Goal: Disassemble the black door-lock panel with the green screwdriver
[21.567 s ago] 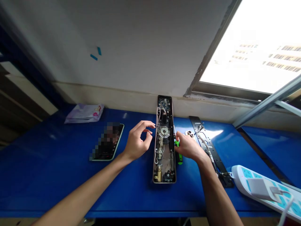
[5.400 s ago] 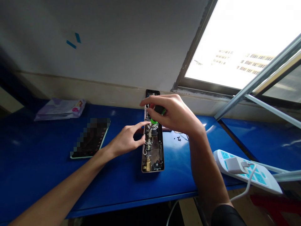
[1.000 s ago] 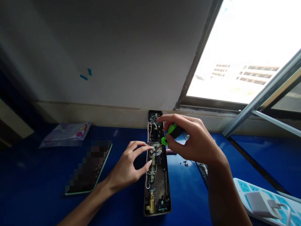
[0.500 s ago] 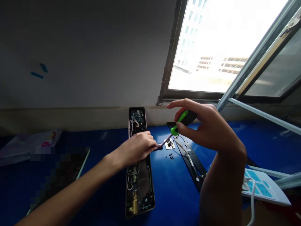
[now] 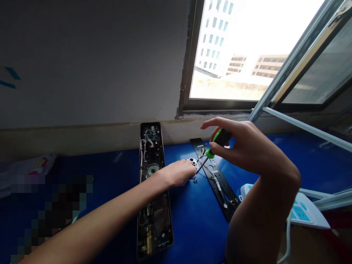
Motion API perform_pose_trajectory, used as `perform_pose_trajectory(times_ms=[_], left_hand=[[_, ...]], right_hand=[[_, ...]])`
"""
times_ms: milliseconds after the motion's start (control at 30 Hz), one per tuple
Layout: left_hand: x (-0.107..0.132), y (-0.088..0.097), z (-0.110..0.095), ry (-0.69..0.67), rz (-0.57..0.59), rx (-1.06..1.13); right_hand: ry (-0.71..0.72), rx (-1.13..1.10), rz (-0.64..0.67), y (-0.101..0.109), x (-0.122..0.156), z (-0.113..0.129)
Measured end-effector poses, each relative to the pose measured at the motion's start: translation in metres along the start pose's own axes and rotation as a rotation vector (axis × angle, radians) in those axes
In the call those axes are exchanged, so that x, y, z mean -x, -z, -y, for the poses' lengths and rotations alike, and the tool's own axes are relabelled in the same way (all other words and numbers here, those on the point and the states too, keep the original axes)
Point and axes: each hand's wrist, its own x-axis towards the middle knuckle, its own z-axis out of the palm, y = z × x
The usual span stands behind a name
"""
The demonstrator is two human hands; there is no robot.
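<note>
My right hand (image 5: pixel 247 146) grips a screwdriver with a green and black handle (image 5: pixel 218 141), its tip slanting down to the left over the blue table. My left hand (image 5: pixel 180 172) reaches across the opened lock housing (image 5: pixel 152 190), fingers curled and pressed down beside a small metal plate (image 5: pixel 192 161) and some tiny dark screws (image 5: pixel 194 179). What its fingertips pinch is hidden. The lock housing lies lengthwise, with wiring, a round silver part and a brass piece showing inside.
A long black perforated plate (image 5: pixel 217 179) with a white cable lies right of the housing. A white power strip (image 5: pixel 302 211) sits at the right edge. A blurred tablet (image 5: pixel 49 209) and a paper packet (image 5: pixel 27 168) lie at left. Wall and open window stand behind.
My left hand has left the lock housing and moved right onto the table near the small metal plate. My right hand drew the screwdriver away from the housing. The view swung right.
</note>
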Motion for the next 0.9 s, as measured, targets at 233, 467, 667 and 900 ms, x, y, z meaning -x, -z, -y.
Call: perform_pose_trajectory(times_ms=[233, 467, 667, 900], left_hand=[[0.005, 0.012, -0.008, -0.002, 0.103, -0.066], [0.025, 0.052, 0.007, 0.093, -0.081, 0.138], [0.062, 0.059, 0.01, 0.189, -0.373, 0.357], [0.118, 0.023, 0.007, 0.242, -0.576, 0.229]], right_hand=[[-0.009, 0.011, -0.044, 0.004, 0.004, -0.003], [0.038, -0.146, 0.051, 0.0, 0.001, -0.003], [0.135, -0.31, 0.113, -0.018, -0.024, 0.004], [0.193, -0.305, 0.147, -0.036, -0.041, 0.013]])
